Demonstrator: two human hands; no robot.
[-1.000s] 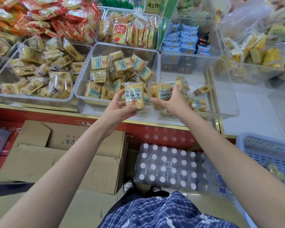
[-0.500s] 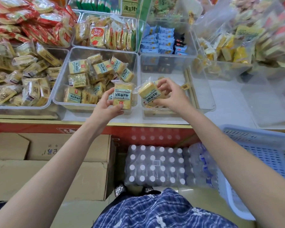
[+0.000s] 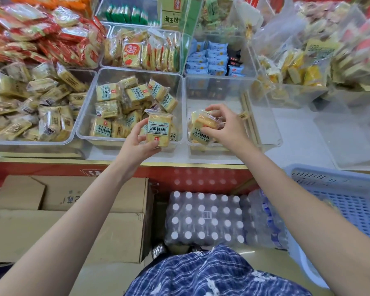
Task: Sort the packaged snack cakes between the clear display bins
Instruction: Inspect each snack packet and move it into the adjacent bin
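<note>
Two hands pinch snack cakes: left (image 3: 137, 144), right (image 3: 229, 127) | white shelf (image 3: 297, 144) | clear bins (image 3: 179, 107)

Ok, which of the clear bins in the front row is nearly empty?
The right-hand front bin, where the right hand is grasping a snack cake. Only a few packets lie in its near corner; the middle bin and left bin are heaped.

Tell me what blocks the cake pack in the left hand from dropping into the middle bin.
Nothing visible does. The left hand holds the cake pack above the near edge of the open-topped middle bin. Only other packs lie inside, with room on top. The right hand works in the neighbouring bin.
</note>
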